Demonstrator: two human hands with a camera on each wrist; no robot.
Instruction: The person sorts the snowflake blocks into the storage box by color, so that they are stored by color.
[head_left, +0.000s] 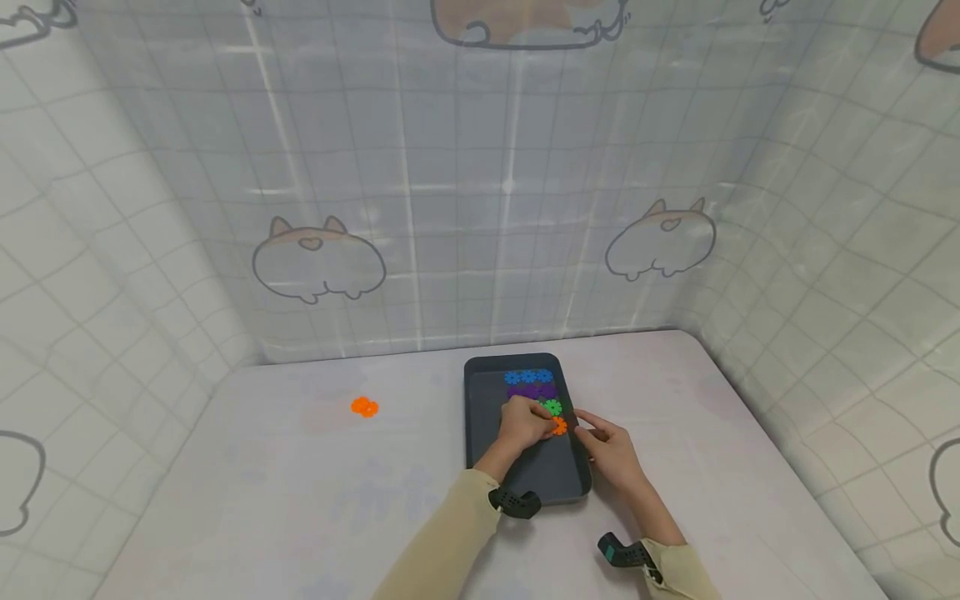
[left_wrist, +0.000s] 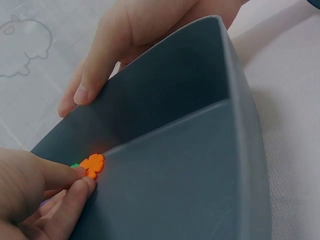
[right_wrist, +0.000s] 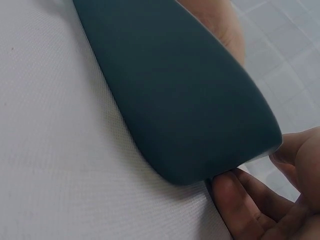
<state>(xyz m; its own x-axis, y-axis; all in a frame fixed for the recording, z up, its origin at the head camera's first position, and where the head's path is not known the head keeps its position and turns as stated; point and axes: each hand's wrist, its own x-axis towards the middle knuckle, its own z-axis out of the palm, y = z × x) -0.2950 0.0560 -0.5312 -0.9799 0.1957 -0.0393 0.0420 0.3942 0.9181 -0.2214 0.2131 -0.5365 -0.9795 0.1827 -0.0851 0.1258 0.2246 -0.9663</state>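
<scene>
A dark grey tray (head_left: 546, 475) lies on the table in the head view. Inside, a row of blue flower-shaped plastic discs (head_left: 528, 377) is at the back, with purple discs (head_left: 542, 390) in front. Nearer still is a green disc (head_left: 552, 407), partly behind my left hand (head_left: 525, 422). That hand's thumb and index finger pinch an orange disc (left_wrist: 93, 165) low beside the tray's right inner wall. My right hand (head_left: 613, 454) grips the right side, its thumb over the rim (left_wrist: 145, 52) and its other fingers (right_wrist: 235, 202) against the outside.
Several loose orange discs (head_left: 364, 407) lie together on the white tablecloth (head_left: 300, 500), left of the tray. Sheeting with a grid and animal drawings (head_left: 450, 250) stands behind and on both sides of the table. Each wrist wears a black camera band (head_left: 516, 502).
</scene>
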